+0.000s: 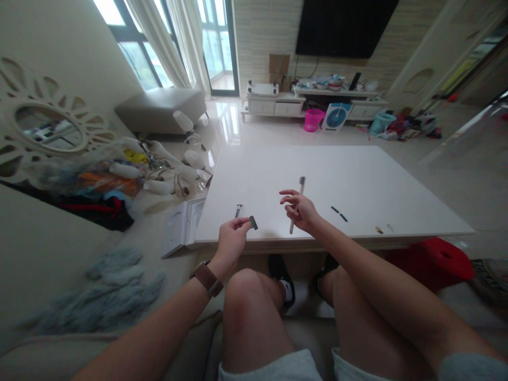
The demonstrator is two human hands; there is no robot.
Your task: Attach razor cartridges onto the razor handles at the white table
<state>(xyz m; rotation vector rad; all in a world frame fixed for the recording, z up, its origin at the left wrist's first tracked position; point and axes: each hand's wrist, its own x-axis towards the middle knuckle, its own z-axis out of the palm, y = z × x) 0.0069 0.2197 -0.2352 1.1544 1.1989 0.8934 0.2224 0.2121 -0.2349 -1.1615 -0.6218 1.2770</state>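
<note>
My left hand [233, 239], with a brown-strapped watch on the wrist, pinches a small dark green and black razor cartridge [253, 223] near the table's front edge. Just beyond that hand a metallic razor handle [238, 210] lies on the white table [270, 164]. My right hand [301, 211] is over a pale toothbrush [302, 185] with a dark bristle head. Its fingers are apart, and the hand hides the middle of the toothbrush; whether they touch is unclear. To the right, two short dark strips [339, 214] lie on the table.
A small brownish item [379, 230] and a clear one rest near the table's front right. A red stool-like object [440, 259] stands by that corner. An open white box [178, 227] leans at the left, near a chandelier [174, 164] on the floor.
</note>
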